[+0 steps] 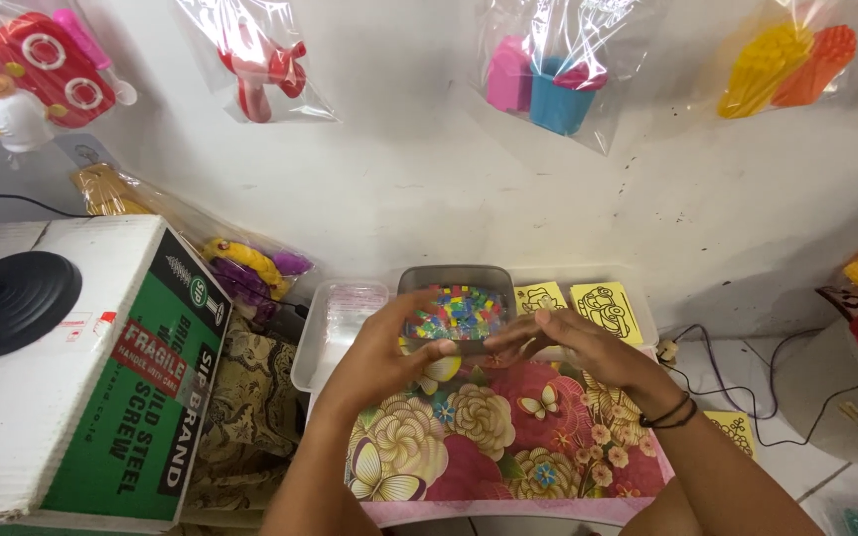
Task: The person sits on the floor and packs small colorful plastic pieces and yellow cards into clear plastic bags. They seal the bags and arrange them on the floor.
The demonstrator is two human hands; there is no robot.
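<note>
Here, both hands (469,347) meet — fingers loosely together — over floral tabletop (508,437), below white wall (399,169).

Small floral-covered table (508,437), clear tray (315,347) at its far edge, cardboard box (71,377) beside

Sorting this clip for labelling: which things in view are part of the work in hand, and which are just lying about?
In hand:
left hand
right hand
grey plastic tub of small coloured tiles
flowered cloth-covered board
yellow line-drawing cards

Lying about:
green and white cardboard box
black round lamp base
bagged plastic toys on the wall
</note>
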